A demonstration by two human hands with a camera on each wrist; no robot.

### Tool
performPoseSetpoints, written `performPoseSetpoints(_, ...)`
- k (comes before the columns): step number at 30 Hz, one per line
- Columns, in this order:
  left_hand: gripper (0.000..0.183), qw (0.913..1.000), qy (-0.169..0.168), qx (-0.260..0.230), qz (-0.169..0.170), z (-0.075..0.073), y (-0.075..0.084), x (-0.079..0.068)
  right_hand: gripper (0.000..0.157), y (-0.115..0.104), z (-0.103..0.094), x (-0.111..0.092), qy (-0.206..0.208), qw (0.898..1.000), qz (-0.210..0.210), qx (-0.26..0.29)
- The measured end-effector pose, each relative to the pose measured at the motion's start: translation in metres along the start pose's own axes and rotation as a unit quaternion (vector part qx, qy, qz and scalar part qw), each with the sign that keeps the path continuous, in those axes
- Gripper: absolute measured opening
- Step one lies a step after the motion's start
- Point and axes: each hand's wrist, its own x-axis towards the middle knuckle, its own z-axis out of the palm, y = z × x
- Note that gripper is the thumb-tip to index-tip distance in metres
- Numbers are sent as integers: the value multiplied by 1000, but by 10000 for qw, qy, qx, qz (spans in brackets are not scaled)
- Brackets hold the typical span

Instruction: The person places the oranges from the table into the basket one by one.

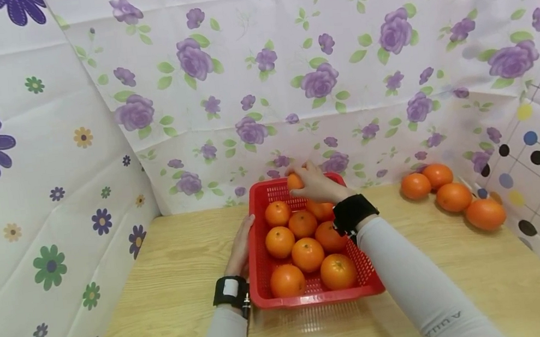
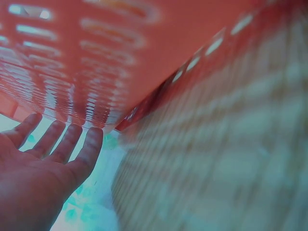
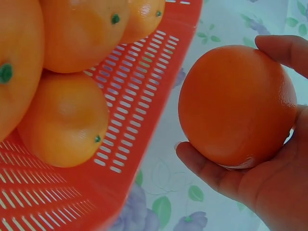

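Note:
A red plastic basket (image 1: 318,297) with slotted walls stands on the table and holds several oranges (image 1: 307,254). Over its far end, my right hand (image 1: 318,182) grips one orange (image 3: 236,107) between thumb and fingers. In the right wrist view that orange appears beside the basket's rim, apart from the oranges inside. My left hand (image 1: 241,248) is at the basket's left side. Its fingers (image 2: 89,149) are straight, with the fingertips right at the slotted wall in the left wrist view.
Several more oranges (image 1: 453,197) lie in a group at the right back of the wooden table (image 1: 183,287). A flowered cloth (image 1: 251,82) hangs behind the table, with patterned sheets at both sides.

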Motion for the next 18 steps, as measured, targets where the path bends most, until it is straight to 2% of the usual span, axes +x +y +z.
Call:
performPoseSetpoints(4, 61, 10000, -60, 5, 0, -2, 0, 1, 47, 8, 7, 7, -65, 9999, 73, -25)
performPoseSetpoints(9, 64, 9999, 89, -22, -73, -1, -1, 0, 50, 11, 15, 12, -218, 9996, 167, -33)
performPoseSetpoints(14, 67, 9999, 109, -45, -70, -1, -1, 1, 56, 11, 20, 11, -488, 9981, 358, -109)
performPoseSetpoints(18, 73, 9999, 125, -2, -83, -1, -1, 2, 55, 13, 22, 10, -620, 9971, 410, -191)
